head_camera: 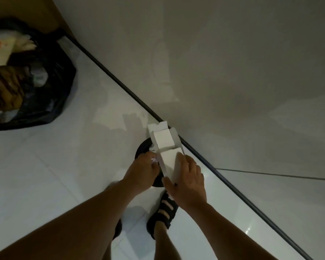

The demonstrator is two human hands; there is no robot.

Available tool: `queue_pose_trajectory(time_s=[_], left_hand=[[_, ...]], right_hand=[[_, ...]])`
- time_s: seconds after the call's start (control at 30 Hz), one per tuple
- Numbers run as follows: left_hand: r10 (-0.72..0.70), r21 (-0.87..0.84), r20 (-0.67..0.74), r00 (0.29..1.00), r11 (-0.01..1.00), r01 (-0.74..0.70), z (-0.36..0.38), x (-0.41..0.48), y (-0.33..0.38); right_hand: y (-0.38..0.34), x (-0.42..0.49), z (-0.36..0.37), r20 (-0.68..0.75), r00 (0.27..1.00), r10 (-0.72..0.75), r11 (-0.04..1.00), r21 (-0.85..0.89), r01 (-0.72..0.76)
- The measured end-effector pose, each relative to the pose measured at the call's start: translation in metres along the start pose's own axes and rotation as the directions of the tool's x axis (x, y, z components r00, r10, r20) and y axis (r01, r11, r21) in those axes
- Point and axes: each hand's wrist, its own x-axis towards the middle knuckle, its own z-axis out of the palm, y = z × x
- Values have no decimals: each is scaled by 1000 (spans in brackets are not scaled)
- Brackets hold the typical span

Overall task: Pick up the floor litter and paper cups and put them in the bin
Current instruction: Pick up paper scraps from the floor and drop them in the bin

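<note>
Head camera: a person bends over a white tiled floor [64, 156] beside a grey wall [233, 72]. The right hand [188, 184] grips an opened white cardboard box [163, 141], thumb on the near end and fingers [182, 160] wrapped over its right side. The box is held just above the floor, close to the dark skirting strip [120, 83]. The left hand [141, 173] has its fingers curled at the box's left edge; whether they pinch it cannot be told. A dark round object [142, 147] lies under both hands. A black bin bag [58, 87], holding paper and litter, sits well apart at upper left. A black sandal [163, 211] shows below.
</note>
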Motion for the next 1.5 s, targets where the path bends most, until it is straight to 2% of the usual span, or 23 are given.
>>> queue_pose_trajectory(time_s=[0.2, 0.33, 0.4, 0.53, 0.7, 0.8, 0.87, 1.0, 1.1, 1.17, 1.3, 1.37, 1.5], left_hand=[[-16, -98, 50, 999, 995, 21, 51, 109, -53], [23, -93, 159, 987, 996, -9, 70, 114, -89], [-14, -49, 142, 990, 999, 21, 67, 111, -101], [-78, 22, 9, 997, 997, 78, 41, 105, -113], [4, 6, -77, 997, 1000, -4, 15, 116, -108], [51, 5, -84, 995, 999, -50, 14, 123, -104], [57, -3, -74, 996, 998, -57, 17, 124, -103], [61, -19, -68, 996, 998, -63, 24, 123, -107], [40, -47, -47, 998, 998, -43, 25, 114, -109], [43, -56, -25, 999, 997, -44, 26, 108, -106], [91, -62, -22, 996, 994, -92, 25, 109, -101], [89, -46, -37, 995, 995, -91, 23, 114, -101], [69, -25, -62, 996, 997, -70, 25, 116, -108]], right_hand=[[34, 72, 100, -67, 995, 74, 997, 18, -73], [34, 84, 142, -28, 988, 154, 980, 132, -149], [31, 76, 154, -12, 986, 169, 976, 143, -165], [24, 59, 159, 63, 979, 194, 980, 38, -197], [18, 80, 143, 0, 987, 161, 987, 27, -161], [15, 112, 135, -17, 999, 36, 996, -75, -37], [15, 137, 129, 23, 1000, -14, 988, -156, 17], [21, 171, 119, 100, 995, 26, 960, -281, 3], [19, 155, 114, 40, 996, -77, 953, -291, 85], [18, 141, 110, -53, 988, -142, 963, -237, 126], [14, 150, 104, -237, 965, -113, 984, -159, 76], [14, 156, 106, -272, 953, -131, 984, -149, 93], [17, 142, 132, 0, 996, -94, 989, -111, 93]])
